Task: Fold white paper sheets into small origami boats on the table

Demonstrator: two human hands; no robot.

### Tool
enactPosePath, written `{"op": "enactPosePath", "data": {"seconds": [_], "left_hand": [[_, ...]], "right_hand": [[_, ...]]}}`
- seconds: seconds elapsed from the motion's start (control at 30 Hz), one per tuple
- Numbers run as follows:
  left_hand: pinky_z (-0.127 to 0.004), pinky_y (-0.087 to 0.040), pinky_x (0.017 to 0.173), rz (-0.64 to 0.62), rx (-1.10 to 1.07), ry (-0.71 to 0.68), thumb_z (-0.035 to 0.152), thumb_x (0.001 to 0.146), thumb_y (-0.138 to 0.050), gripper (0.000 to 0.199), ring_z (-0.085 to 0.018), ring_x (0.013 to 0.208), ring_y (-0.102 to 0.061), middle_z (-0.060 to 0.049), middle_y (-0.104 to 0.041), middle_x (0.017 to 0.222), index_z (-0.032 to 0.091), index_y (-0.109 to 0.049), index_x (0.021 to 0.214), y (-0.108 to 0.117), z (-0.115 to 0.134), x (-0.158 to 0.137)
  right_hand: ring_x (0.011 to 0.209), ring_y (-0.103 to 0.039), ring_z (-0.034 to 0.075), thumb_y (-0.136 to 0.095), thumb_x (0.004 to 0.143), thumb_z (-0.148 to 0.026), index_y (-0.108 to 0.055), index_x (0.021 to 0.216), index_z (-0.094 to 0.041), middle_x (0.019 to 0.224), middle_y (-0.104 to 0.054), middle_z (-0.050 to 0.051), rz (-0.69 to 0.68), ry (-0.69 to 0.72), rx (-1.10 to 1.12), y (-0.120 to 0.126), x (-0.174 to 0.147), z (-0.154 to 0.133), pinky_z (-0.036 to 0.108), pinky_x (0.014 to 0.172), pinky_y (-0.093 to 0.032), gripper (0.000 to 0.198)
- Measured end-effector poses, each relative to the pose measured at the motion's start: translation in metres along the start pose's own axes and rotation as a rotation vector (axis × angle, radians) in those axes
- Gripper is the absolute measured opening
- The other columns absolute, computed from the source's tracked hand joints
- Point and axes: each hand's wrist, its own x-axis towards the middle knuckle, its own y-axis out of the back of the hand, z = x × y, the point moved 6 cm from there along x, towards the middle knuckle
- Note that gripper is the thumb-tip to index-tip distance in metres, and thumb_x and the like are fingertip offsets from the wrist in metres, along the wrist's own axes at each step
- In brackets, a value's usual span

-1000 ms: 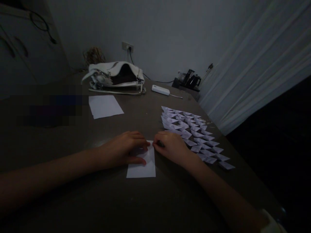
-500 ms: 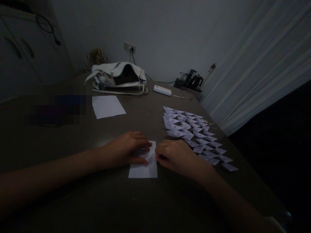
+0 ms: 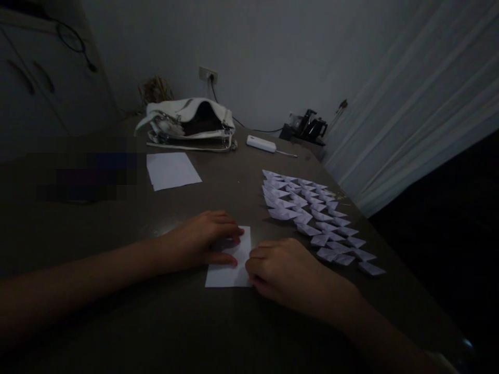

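A folded white sheet of paper (image 3: 230,275) lies flat on the dark table in front of me. My left hand (image 3: 214,236) rests on its upper left part, thumb and fingers apart, holding nothing. At the paper's right edge, toward its lower corner, is my right hand (image 3: 284,272). Its fingers are curled together against that edge, and the hand covers the lower right corner. Several small folded paper boats (image 3: 312,208) stand in close rows to the right, beyond my right hand.
A stack of white paper (image 3: 173,170) lies at the back left, with an open white handbag (image 3: 191,124) behind it. A white device with a short cable (image 3: 261,143) is near the back. A black kettle (image 3: 315,129) stands in the far right corner beside a white curtain (image 3: 393,104).
My right hand has slid down along the paper's right edge toward me. My left hand has stayed in place on the paper.
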Motion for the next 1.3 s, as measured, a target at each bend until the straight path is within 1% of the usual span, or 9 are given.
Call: {"op": "enactPosePath", "data": {"seconds": [0.2, 0.4, 0.47, 0.53, 0.6, 0.77, 0.93, 1.1, 1.3], "left_hand": [[-0.033, -0.045, 0.083, 0.0, 0.003, -0.002, 0.045, 0.082, -0.064, 0.042, -0.022, 0.096, -0.057, -0.008, -0.063, 0.103, 0.016, -0.061, 0.113, -0.001, 0.0, 0.0], [-0.032, -0.046, 0.082, 0.011, -0.004, -0.003, 0.043, 0.081, -0.065, 0.04, -0.022, 0.095, -0.057, -0.008, -0.063, 0.102, 0.016, -0.062, 0.111, 0.001, 0.002, 0.001], [-0.033, -0.046, 0.082, 0.004, -0.005, 0.004, 0.043, 0.081, -0.065, 0.04, -0.022, 0.096, -0.057, -0.009, -0.063, 0.102, 0.016, -0.062, 0.111, 0.001, 0.002, 0.001], [-0.034, -0.045, 0.082, -0.002, 0.0, 0.007, 0.043, 0.081, -0.065, 0.041, -0.023, 0.097, -0.057, -0.009, -0.063, 0.103, 0.016, -0.061, 0.113, 0.001, 0.002, 0.001], [-0.034, -0.045, 0.081, -0.004, 0.006, 0.003, 0.043, 0.081, -0.065, 0.042, -0.023, 0.096, -0.057, -0.009, -0.063, 0.101, 0.016, -0.061, 0.113, 0.001, 0.001, 0.001], [-0.033, -0.044, 0.082, -0.011, 0.005, -0.014, 0.043, 0.083, -0.064, 0.038, -0.022, 0.096, -0.056, -0.008, -0.062, 0.103, 0.016, -0.061, 0.11, -0.001, 0.0, 0.001], [-0.032, -0.044, 0.08, -0.024, 0.015, -0.005, 0.043, 0.083, -0.063, 0.038, -0.022, 0.094, -0.056, -0.008, -0.062, 0.099, 0.016, -0.061, 0.109, -0.001, 0.002, 0.001], [-0.032, -0.043, 0.08, -0.02, 0.015, -0.004, 0.042, 0.082, -0.064, 0.038, -0.022, 0.094, -0.055, -0.008, -0.061, 0.099, 0.016, -0.061, 0.11, -0.001, 0.002, 0.001], [-0.032, -0.043, 0.078, -0.017, -0.002, -0.012, 0.044, 0.082, -0.064, 0.036, -0.021, 0.091, -0.056, -0.007, -0.061, 0.097, 0.016, -0.062, 0.105, -0.001, 0.0, 0.001]], "right_hand": [[0.075, -0.06, 0.017, -0.054, 0.088, -0.016, -0.065, 0.084, -0.016, 0.082, -0.068, 0.002, 0.001, 0.02, -0.05, -0.001, -0.002, -0.007, 0.029, 0.06, -0.033, 0.013], [0.074, -0.058, 0.015, -0.054, 0.087, -0.018, -0.063, 0.077, -0.016, 0.08, -0.067, 0.002, -0.018, 0.076, 0.047, 0.0, -0.006, -0.007, 0.026, 0.063, -0.034, 0.014], [0.075, -0.058, 0.013, -0.055, 0.086, -0.018, -0.063, 0.077, -0.016, 0.083, -0.066, 0.002, 0.012, 0.043, 0.109, 0.001, -0.006, 0.002, 0.025, 0.064, -0.035, 0.012], [0.077, -0.057, 0.013, -0.055, 0.085, -0.017, -0.063, 0.082, -0.016, 0.087, -0.066, 0.003, 0.13, -0.043, 0.126, 0.004, -0.003, 0.016, 0.025, 0.066, -0.036, 0.009], [0.078, -0.057, 0.014, -0.056, 0.084, -0.016, -0.063, 0.084, -0.016, 0.087, -0.066, 0.003, 0.197, -0.099, 0.137, 0.004, 0.0, 0.025, 0.024, 0.067, -0.037, 0.007], [0.075, -0.057, 0.013, -0.056, 0.084, -0.018, -0.062, 0.079, -0.016, 0.083, -0.066, 0.003, 0.178, -0.08, 0.122, -0.006, 0.007, 0.026, 0.024, 0.062, -0.035, 0.008], [0.076, -0.057, 0.014, -0.057, 0.084, -0.019, -0.062, 0.082, -0.016, 0.083, -0.066, 0.003, 0.235, -0.145, 0.076, -0.007, 0.012, 0.034, 0.025, 0.062, -0.034, 0.006], [0.075, -0.056, 0.014, -0.057, 0.084, -0.018, -0.063, 0.08, -0.016, 0.081, -0.066, 0.003, 0.275, -0.22, 0.041, -0.007, 0.019, 0.046, 0.025, 0.062, -0.032, 0.007], [0.074, -0.057, 0.014, -0.057, 0.084, -0.019, -0.064, 0.079, -0.016, 0.079, -0.065, 0.003, 0.33, -0.281, 0.026, -0.007, 0.026, 0.057, 0.025, 0.06, -0.031, 0.009]]}}
